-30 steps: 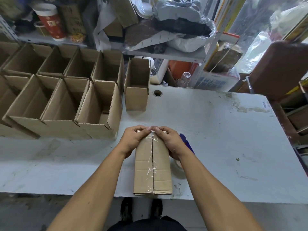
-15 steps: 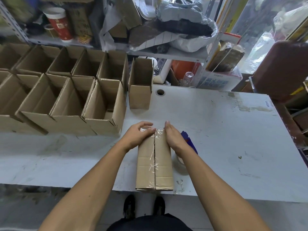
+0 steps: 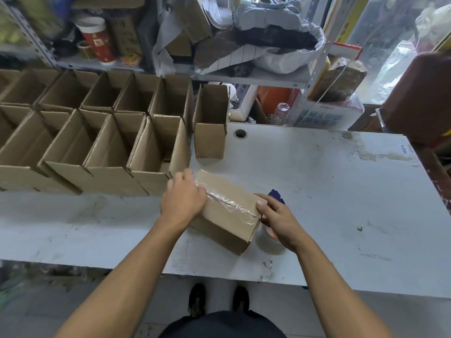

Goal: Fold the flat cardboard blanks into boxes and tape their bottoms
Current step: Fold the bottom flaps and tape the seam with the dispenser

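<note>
Head view: my left hand (image 3: 181, 201) lies over the far left end of the cardboard box (image 3: 225, 211), fingers curled down over that end and gripping it. My right hand (image 3: 275, 218) meets the opposite end, the near right one, thumb and fingertips (image 3: 262, 205) bent against the taped corner, so that grip is pinched on the box too. Between my two grips the box lies on its side, turned at a slant across the tabletop (image 3: 329, 191), its taped bottom facing up. A strip of clear tape (image 3: 229, 203) runs along the centre seam from one hand to the other, wrinkled and shiny, and folds down over the near right end.

Just beyond my right hand, partly hidden by it, sits a tape roll (image 3: 269, 236) on the tabletop, touching or almost touching the box end; I cannot tell which. A dark blue object (image 3: 275, 195) pokes out behind my fingers.

To the left, finished open boxes (image 3: 97, 142) stand packed in two rows, mouths up, the nearest one just beside my left hand. One more open box (image 3: 211, 123) stands alone to the right of the back row, near a round cable hole (image 3: 240, 134) in the tabletop. Behind it, cluttered shelves (image 3: 244, 76) hold bags, cardboard scraps and a red paper cup (image 3: 97, 40).
</note>
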